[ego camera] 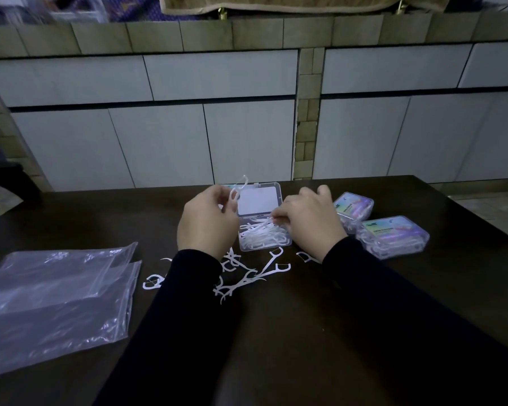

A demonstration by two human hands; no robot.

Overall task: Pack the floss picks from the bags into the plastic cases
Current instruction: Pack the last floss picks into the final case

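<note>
- A white floss pick (237, 189) is pinched in the curled fingers of the left hand (207, 222) and is held up just in front of the raised lid of the open case (260, 219).
- The fingertips of the right hand (308, 221) are curled onto the pile of picks in the case (263, 237), and some of them are pinched there.
- The open case is set on the dark table (305, 303), between the two hands, and its bottom half is filled with white picks.
- More loose picks (247, 276) are spread on the table just below the case, partly hidden by the dark sleeves (393, 317).
- Two closed cases (393, 240) with colorful labels are placed side by side to the right of the right hand, and picks can be seen through their clear sides.
- Two clear plastic bags (56, 300) are laid flat on the left side of the table, one partly over the other.
- Whether anything is left inside the bags cannot be told.
</note>
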